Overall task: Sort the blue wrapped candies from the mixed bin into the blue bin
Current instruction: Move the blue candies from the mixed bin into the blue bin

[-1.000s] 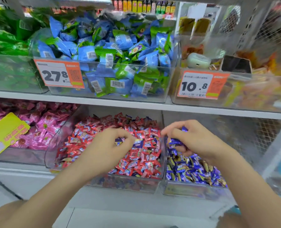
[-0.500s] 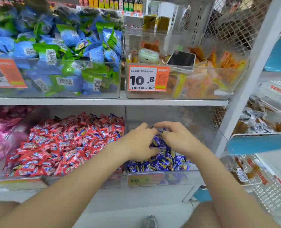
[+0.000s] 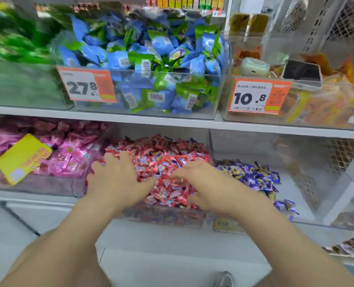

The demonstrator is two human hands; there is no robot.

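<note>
Left hand is lying fingers spread wide on the red candies in the mixed bin; right hand is resting flat, fingers straight, beside the blue bin.

The left hand and right hand are bare, as are both forearms, and one grey sneaker shows at six o'clock.

Shop, sweets aisle: white shelf carrying clear bins heaped with wrapped candy; orange price tags "27.8", "10.8" across upper frame.
</note>
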